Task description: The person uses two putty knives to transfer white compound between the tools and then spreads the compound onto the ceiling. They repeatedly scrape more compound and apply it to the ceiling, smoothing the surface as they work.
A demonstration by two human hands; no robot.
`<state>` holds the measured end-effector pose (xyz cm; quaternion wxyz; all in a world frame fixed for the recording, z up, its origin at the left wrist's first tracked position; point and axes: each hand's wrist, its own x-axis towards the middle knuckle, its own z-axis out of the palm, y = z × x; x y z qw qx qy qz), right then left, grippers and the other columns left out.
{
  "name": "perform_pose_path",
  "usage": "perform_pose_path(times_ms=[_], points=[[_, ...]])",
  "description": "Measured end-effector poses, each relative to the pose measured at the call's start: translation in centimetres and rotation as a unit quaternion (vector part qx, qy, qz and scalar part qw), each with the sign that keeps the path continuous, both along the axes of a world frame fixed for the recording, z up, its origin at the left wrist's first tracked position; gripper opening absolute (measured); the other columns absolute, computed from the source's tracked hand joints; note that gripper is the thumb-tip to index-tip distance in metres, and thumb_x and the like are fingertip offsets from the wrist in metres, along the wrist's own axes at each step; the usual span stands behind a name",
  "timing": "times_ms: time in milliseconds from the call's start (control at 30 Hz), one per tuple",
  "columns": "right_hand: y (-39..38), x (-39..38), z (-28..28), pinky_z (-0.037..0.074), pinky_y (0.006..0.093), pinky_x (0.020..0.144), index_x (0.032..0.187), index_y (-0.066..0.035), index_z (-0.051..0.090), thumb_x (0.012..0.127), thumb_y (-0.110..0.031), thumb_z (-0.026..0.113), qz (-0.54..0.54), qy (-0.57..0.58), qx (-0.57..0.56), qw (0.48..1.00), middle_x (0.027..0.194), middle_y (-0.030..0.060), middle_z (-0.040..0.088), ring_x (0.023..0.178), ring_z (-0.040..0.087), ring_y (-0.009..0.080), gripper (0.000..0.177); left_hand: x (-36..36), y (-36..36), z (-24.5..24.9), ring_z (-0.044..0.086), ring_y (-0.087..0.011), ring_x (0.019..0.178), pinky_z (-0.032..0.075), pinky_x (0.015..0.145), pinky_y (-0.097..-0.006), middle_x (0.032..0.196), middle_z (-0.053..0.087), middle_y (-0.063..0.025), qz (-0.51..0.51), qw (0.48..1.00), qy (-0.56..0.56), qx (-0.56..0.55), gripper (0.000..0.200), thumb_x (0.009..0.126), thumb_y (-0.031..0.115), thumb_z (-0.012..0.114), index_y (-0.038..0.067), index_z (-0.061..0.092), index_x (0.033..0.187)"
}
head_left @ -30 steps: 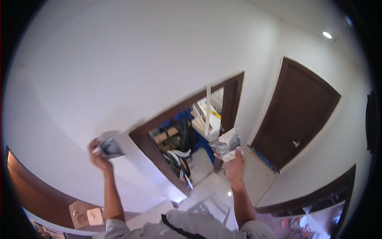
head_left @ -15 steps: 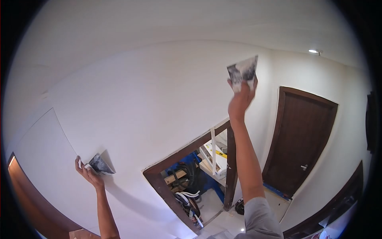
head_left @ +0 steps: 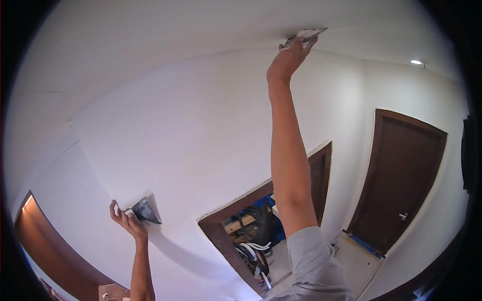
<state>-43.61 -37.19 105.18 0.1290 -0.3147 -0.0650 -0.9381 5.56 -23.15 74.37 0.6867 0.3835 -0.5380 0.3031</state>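
Note:
High up, my right hand (head_left: pixel 291 57) grips a putty knife (head_left: pixel 309 38) whose wide blade lies against the ceiling (head_left: pixel 201 25), close to where it meets the white wall (head_left: pixel 165 110). White compound coats parts of that blade. Lower on the left, my left hand (head_left: pixel 129 220) holds a second putty knife (head_left: pixel 145 210) by its handle, fingers wrapped round it, the grey smeared blade pointing right. Its shadow falls on the wall behind.
A dark-framed opening (head_left: pixel 213 219) in the wall shows hoses (head_left: pixel 258 246) and wood inside. A brown door (head_left: pixel 399 175) stands at the right, near a lit ceiling lamp (head_left: pixel 416 62). Another brown-framed opening (head_left: pixel 55 246) is at the lower left.
My right hand has risen with its putty knife from in front of the wall to the ceiling. The view has shifted, and my left hand still holds its knife.

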Motion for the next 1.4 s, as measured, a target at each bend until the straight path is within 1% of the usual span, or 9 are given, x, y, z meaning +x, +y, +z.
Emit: perform_pose_path(times_ms=[200,333,467,667,767,1100,1200,1267,1400], points=[[2.7,9.9,3.7,0.021,0.0502,0.113,0.153,0.006,0.005,0.104,-0.039,0.033,-0.187,-0.063,0.119,0.973,0.148,0.0332,0.013,0.133,0.028,0.0394,0.073,0.7,0.2,-0.1,0.041,-0.0304,0.129,0.035,0.107,-0.0417,0.15,0.023,-0.0136,0.051,0.998,-0.028,0.028,0.048,0.1,0.029,0.039,-0.005,0.057,0.128],[5.7,14.9,-0.1,0.018,0.0478,0.116,0.152,0.006,0.011,0.105,-0.03,0.03,-0.171,0.018,0.031,0.985,0.153,0.0272,0.018,0.14,0.022,0.0384,0.062,0.8,0.1,-0.1,0.042,-0.0315,0.128,0.035,0.106,-0.0423,0.15,0.023,-0.015,0.049,0.998,-0.042,0.015,0.044,0.099,0.025,0.039,-0.008,0.057,0.123],[1.5,11.5,-4.0,0.03,0.0428,0.113,0.154,-0.001,0.014,0.107,-0.033,0.031,-0.08,-0.001,0.007,0.997,0.155,0.0197,0.027,0.138,0.036,0.0349,0.059,-0.3,0.7,0.5,0.04,-0.0349,0.126,0.034,0.106,-0.0458,0.149,0.023,-0.0185,0.038,0.998,-0.042,0.015,0.042,0.099,0.025,0.038,-0.009,0.058,0.114],[-0.4,-0.7,-1.1,0.023,0.0454,0.116,0.157,-0.011,0.008,0.106,-0.036,0.027,0.025,-0.003,-0.025,0.999,0.16,0.0129,0.018,0.145,0.026,0.0306,0.061,-0.1,0.5,0.3,0.041,-0.0354,0.127,0.035,0.105,-0.046,0.148,0.025,-0.0184,0.007,1.0,-0.02,0.012,0.041,0.098,0.022,0.038,-0.009,0.058,0.114],[1.8,-0.5,0.0,0.025,0.0478,0.114,0.158,-0.016,0.005,0.105,-0.036,0.027,0.04,0.01,0.015,0.999,0.159,0.0099,0.018,0.144,0.026,0.0304,0.061,-0.6,1.0,0.8,0.041,-0.0373,0.126,0.036,0.104,-0.0462,0.147,0.026,-0.0211,0.019,1.0,-0.017,0.012,0.03,0.094,0.016,0.039,-0.008,0.058,0.096],[7.2,18.8,0.7,0.019,0.049,0.113,0.151,0.009,0.009,0.106,-0.038,0.032,-0.161,0.001,0.002,0.987,0.146,0.0303,0.016,0.134,0.025,0.038,0.069,0.0,0.9,0.5,0.037,-0.0371,0.126,0.031,0.108,-0.0483,0.146,0.027,-0.0236,0.041,0.999,-0.024,0.011,0.024,0.087,0.012,0.042,-0.007,0.057,0.085],[10.5,26.7,0.8,0.018,0.0507,0.111,0.151,0.009,0.01,0.104,-0.038,0.037,-0.17,0.012,0.005,0.985,0.145,0.0297,0.015,0.131,0.022,0.0409,0.072,0.0,0.9,0.5,0.043,-0.0342,0.121,0.037,0.102,-0.0434,0.148,0.026,-0.0199,0.041,0.999,-0.023,0.011,0.028,0.087,0.013,0.042,-0.007,0.059,0.093],[13.2,32.1,0.9,0.024,0.0541,0.108,0.151,0.007,0.018,0.09,-0.012,0.058,-0.184,0.028,0.003,0.983,0.149,0.0331,0.008,0.133,0.018,0.0466,0.075,0.2,0.7,0.4,0.044,-0.0337,0.119,0.038,0.101,-0.0436,0.147,0.027,-0.0202,0.045,0.999,-0.026,-0.004,0.025,0.084,0.01,0.042,-0.008,0.059,0.09],[17.9,41.6,1.5,0.024,0.0581,0.111,0.145,-0.002,0.04,0.087,-0.017,0.069,-0.165,0.004,-0.067,0.984,0.153,0.0291,0.01,0.137,0.013,0.0506,0.067,0.9,0.3,0.0,0.038,-0.035,0.127,0.035,0.105,-0.0449,0.145,0.031,-0.0209,0.037,0.999,-0.021,0.003,0.026,0.091,0.02,0.05,-0.002,0.063,0.098]])
